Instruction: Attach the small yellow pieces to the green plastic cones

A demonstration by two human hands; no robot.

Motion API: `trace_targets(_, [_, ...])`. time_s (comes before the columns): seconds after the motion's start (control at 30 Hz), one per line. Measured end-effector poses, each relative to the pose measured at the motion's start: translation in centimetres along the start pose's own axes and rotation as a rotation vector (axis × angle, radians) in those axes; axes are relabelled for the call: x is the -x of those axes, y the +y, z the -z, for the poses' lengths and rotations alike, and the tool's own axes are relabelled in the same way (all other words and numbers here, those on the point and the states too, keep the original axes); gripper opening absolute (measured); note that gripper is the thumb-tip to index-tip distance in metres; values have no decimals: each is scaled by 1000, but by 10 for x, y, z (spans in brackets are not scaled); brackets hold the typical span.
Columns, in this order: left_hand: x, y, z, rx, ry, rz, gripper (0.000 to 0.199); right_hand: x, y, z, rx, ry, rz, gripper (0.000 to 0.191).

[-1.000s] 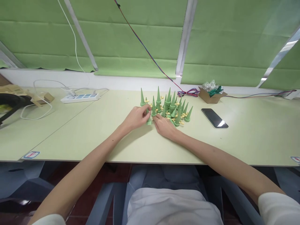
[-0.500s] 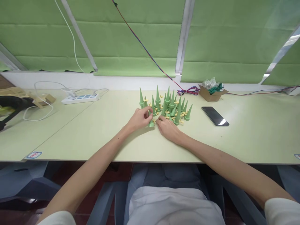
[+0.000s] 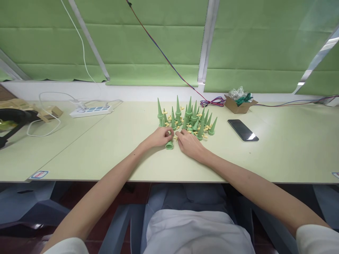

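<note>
My left hand (image 3: 160, 136) is closed on a green plastic plant watering spike (image 3: 169, 145), tilted so that its round open base faces me. Just right of it, my right hand (image 3: 189, 141) rests low at the table with curled fingers beside a small yellow valve piece (image 3: 176, 138); whether the fingertips grip that piece is hidden. Behind both hands stands a cluster of green cone spikes (image 3: 178, 109), many with yellow valves sticking out at the side. A few spikes lie among the upright ones.
A black phone (image 3: 243, 130) lies right of the cluster. Behind it are a small cardboard box (image 3: 238, 107) with plastic wrap and a coiled red-blue wire (image 3: 213, 102). At the left are a white power strip (image 3: 91, 111) and a black object (image 3: 16, 118) with cardboard pieces.
My left hand has lowered a little and tipped the spike, turning its open base from the table toward me. My right hand has barely moved.
</note>
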State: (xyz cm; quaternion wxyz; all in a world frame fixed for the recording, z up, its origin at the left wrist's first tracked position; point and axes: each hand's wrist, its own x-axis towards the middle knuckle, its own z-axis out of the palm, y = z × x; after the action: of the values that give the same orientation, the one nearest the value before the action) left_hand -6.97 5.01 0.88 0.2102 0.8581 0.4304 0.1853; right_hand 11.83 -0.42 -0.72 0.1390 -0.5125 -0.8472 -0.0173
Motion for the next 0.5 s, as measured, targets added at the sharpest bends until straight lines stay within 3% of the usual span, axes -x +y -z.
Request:
trace_targets(0.23, [0, 0, 4, 51, -76, 43, 19, -1, 2, 1, 71, -64, 83, 42])
trace_targets(0.5, [0, -2, 1, 20, -44, 25, 15, 0, 4, 1, 67, -57, 67, 32])
